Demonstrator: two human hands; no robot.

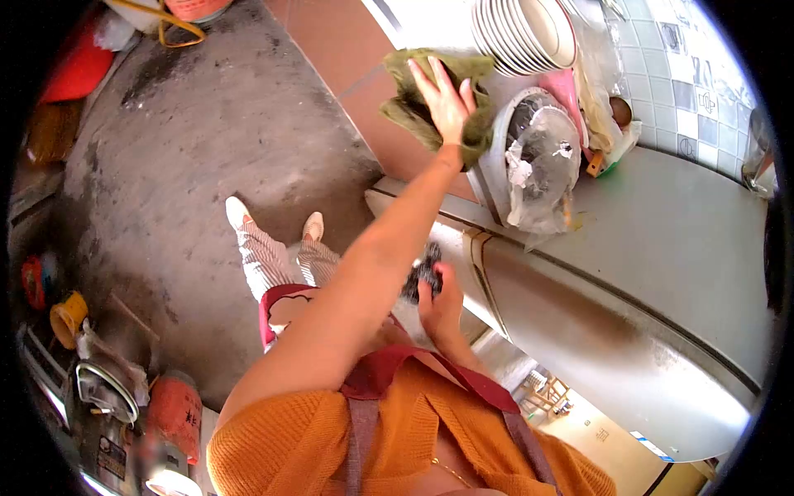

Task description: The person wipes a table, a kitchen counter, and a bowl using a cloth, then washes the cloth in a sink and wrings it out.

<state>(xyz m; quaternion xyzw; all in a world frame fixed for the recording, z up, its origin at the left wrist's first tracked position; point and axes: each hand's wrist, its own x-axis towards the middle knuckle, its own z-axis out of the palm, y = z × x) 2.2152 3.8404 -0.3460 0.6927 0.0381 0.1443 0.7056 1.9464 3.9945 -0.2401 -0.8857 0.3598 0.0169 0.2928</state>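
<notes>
My left hand [447, 107] lies with fingers spread on a crumpled olive-green cloth [405, 114], which rests on the brown tiled surface [364, 91]. Just right of the cloth sits a pale oval basin [499, 157] with clear plastic over it. Above that basin leans a row of stacked white plates [517, 37]. Lower down, close to my body, my right hand [442, 310] is closed round a dark, speckled bundle [422, 273], slightly blurred; its exact nature cannot be made out.
A grey metal appliance [653, 240] extends to the right, below a tiled wall [662, 74]. Pink and clear bags [566, 99] lie beside the basin. On the floor at left stand a yellow container [69, 318] and a red bucket [175, 413].
</notes>
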